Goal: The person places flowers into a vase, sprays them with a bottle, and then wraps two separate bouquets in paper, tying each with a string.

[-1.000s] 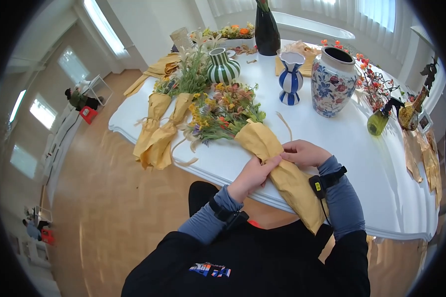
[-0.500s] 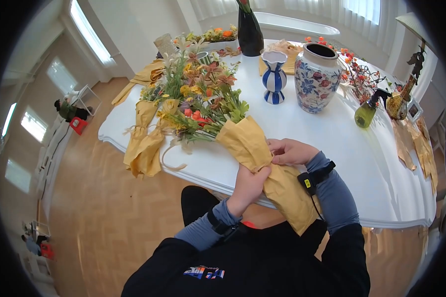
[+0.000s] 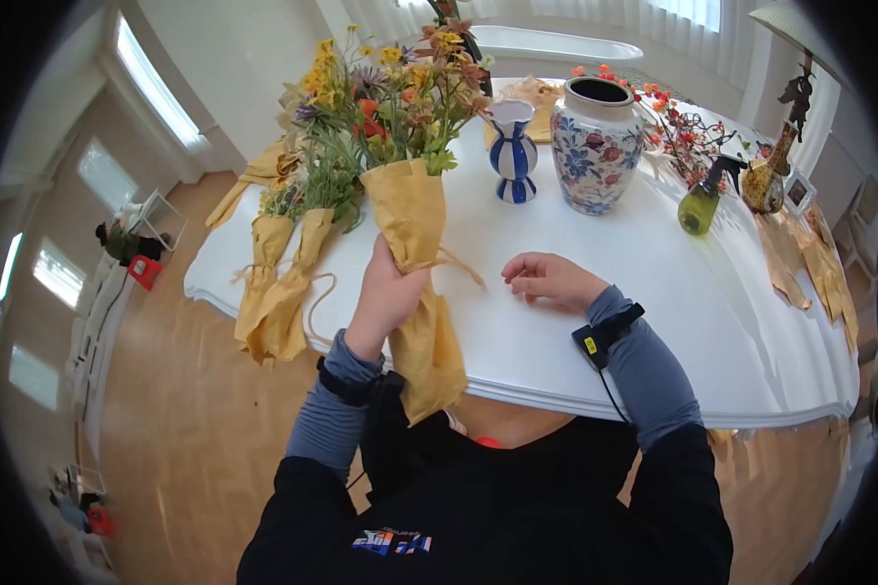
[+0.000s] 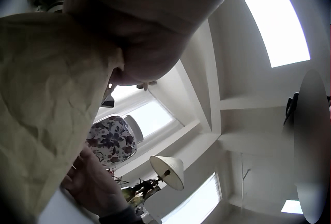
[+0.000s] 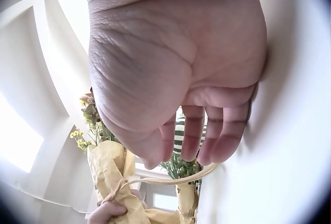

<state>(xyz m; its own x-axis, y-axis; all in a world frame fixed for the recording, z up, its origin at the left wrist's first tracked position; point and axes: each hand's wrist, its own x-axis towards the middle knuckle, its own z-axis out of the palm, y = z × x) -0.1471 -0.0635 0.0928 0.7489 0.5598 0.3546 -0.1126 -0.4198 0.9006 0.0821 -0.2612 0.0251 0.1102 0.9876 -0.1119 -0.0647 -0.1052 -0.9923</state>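
In the head view my left hand (image 3: 388, 297) grips a flower bouquet (image 3: 407, 210) round its waist, where a raffia tie (image 3: 463, 265) circles the yellow-brown paper wrap. Yellow, orange and purple flowers stand up out of the wrap, and its lower end hangs over the table's front edge. My right hand (image 3: 556, 280) is apart from the bouquet, just to its right, with loosely bent fingers and nothing in them. In the right wrist view, the palm of the right hand (image 5: 176, 74) is close to the white tabletop, and the tie's loose end (image 5: 181, 180) passes beyond its fingertips.
Two wrapped bouquets (image 3: 263, 283) lie at the table's left edge. Behind my hands stand a blue-striped vase (image 3: 513, 156) and a large floral vase (image 3: 597, 146). To the right are red-berry branches (image 3: 678, 136), a green spray bottle (image 3: 698, 207) and paper sheets (image 3: 788, 258).
The bouquet has swung upright and moved left in my left hand. My right hand has let go of the tied waist and lies apart from it. The head view has shifted slightly.
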